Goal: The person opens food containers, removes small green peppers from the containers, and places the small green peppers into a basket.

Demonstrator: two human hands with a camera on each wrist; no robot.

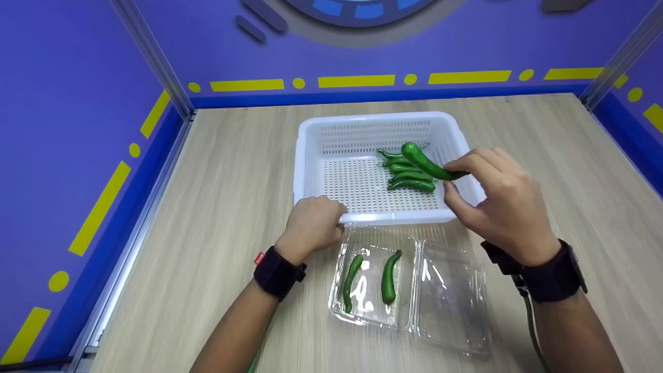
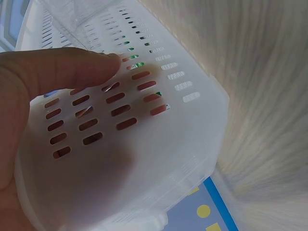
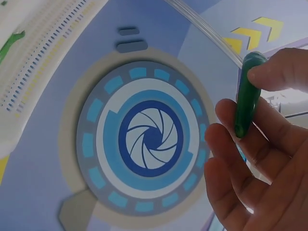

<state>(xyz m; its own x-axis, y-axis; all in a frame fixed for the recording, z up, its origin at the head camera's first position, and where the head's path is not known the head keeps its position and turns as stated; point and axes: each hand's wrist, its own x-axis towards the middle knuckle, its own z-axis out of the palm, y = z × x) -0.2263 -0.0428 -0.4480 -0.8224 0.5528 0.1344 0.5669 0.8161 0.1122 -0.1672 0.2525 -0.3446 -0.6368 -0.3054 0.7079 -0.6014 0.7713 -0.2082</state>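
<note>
My right hand [image 1: 505,199] pinches a green chili pepper [image 1: 424,162] between thumb and fingers, above the right side of a white plastic basket [image 1: 373,120]. In the right wrist view the thumb presses on this pepper [image 3: 248,96]. Several more green chili peppers [image 1: 412,176] lie side by side on the basket floor, toward its right. My left hand [image 1: 313,225] grips the basket at its near left corner; in the left wrist view the thumb lies along the slotted outer wall [image 2: 163,139].
A clear plastic clamshell box [image 1: 370,324] lies unfolded in front of the basket, its lid [image 1: 450,305] to the right. Two chili peppers lie apart in its left half, a thin one [image 1: 351,282] and a thicker one [image 1: 388,285]. Blue panels [image 1: 259,57] wall in the table.
</note>
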